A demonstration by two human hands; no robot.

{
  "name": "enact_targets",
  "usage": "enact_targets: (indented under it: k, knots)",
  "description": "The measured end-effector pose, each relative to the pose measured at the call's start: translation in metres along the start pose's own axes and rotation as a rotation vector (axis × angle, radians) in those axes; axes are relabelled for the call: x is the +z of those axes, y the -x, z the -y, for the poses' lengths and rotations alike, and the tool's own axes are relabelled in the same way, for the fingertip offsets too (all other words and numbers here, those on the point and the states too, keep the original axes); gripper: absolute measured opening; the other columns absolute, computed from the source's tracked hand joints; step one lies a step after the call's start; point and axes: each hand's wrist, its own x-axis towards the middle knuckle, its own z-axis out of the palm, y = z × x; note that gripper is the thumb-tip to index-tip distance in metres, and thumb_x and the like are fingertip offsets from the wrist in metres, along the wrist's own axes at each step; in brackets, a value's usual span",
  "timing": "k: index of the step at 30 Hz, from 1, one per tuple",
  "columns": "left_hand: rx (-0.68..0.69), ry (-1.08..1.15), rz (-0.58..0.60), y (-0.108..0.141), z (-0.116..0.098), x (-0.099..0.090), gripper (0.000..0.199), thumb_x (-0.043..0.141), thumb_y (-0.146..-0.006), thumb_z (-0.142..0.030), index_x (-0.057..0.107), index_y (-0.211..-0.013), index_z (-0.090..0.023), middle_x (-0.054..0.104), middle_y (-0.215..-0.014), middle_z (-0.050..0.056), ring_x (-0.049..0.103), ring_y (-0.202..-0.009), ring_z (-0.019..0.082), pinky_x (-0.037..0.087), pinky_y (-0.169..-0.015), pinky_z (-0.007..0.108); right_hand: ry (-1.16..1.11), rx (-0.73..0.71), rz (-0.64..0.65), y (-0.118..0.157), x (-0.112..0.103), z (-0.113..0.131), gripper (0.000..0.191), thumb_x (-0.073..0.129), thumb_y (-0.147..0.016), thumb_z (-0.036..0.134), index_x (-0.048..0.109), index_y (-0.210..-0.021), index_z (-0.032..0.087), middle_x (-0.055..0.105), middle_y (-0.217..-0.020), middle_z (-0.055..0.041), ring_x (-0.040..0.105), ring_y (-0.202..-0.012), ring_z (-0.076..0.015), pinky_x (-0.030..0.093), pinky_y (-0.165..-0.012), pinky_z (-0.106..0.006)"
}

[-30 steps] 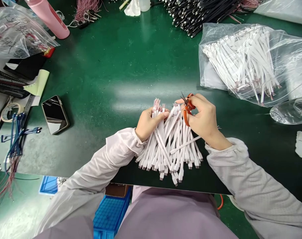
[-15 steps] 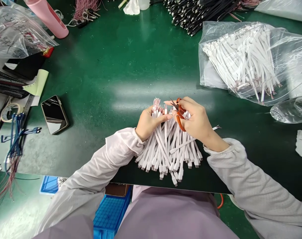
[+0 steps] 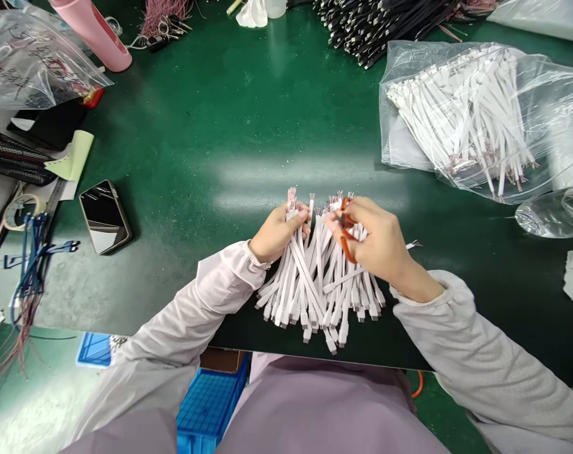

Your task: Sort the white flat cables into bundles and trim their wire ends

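Left hand: clamped on a bundle of white flat cables, resting on the green tabletop at its front edge. Right hand: closed around orange-handled scissors, blades hidden, at the bundle's upper ends. Bagged cables: to the right.

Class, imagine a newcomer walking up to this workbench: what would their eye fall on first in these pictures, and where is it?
The fan of white flat cables at the near edge of the green bench mat stands out first, gripped by the left hand, while the right hand holds small orange-handled snips at its upper ends. Next comes the clear plastic bag of more white cables at upper right, then the pink bottle at upper left.
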Motion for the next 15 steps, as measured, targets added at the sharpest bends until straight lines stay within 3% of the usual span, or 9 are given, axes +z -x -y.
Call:
enact_targets:
  k: [4, 8, 12, 15]
  knots:
    - [-0.062, 0.117, -0.012, 0.000, -0.001, 0.004, 0.027, 0.064, -0.085, -0.036, 0.048, -0.073, -0.018, 0.053, -0.058, -0.004, 0.047, -0.046, 0.008, 0.040, -0.051, 0.023, -0.048, -0.195, 0.167, 0.005, 0.011, 0.007, 0.017, 0.047, -0.086, 0.011, 0.051, -0.073, 0.021, 0.053, -0.073, -0.0041, 0.050, -0.070, -0.0190, 0.042, -0.062, -0.032]
    - [-0.085, 0.131, -0.003, 0.008, -0.009, -0.001, 0.016, 0.065, -0.083, -0.028, 0.054, -0.085, -0.017, 0.057, -0.062, -0.002, 0.054, -0.054, 0.011, 0.045, -0.058, 0.025, -0.028, -0.212, 0.277, 0.007, 0.016, 0.005, 0.020, 0.045, -0.085, 0.006, 0.049, -0.071, 0.019, 0.053, -0.076, -0.0050, 0.046, -0.071, -0.0179, 0.041, -0.063, -0.031]
    - [-0.125, 0.141, 0.158, 0.021, -0.014, -0.015, 0.061, 0.074, -0.065, -0.007, 0.051, -0.120, -0.019, 0.066, -0.089, 0.001, 0.064, -0.078, 0.015, 0.050, -0.078, 0.030, 0.019, -0.240, 0.335, 0.009, 0.017, 0.000, 0.018, 0.047, -0.079, 0.001, 0.053, -0.074, 0.018, 0.052, -0.076, -0.0048, 0.044, -0.072, -0.0181, 0.040, -0.066, -0.031]
    - [-0.142, 0.118, 0.191, 0.028, -0.011, -0.021, 0.063, 0.078, -0.063, -0.008, 0.056, -0.121, -0.018, 0.068, -0.097, 0.005, 0.065, -0.085, 0.017, 0.049, -0.084, 0.033, 0.041, -0.255, 0.359, 0.008, 0.017, 0.000, 0.019, 0.047, -0.075, 0.000, 0.050, -0.071, 0.018, 0.050, -0.073, -0.0040, 0.040, -0.070, -0.0177, 0.038, -0.066, -0.031]
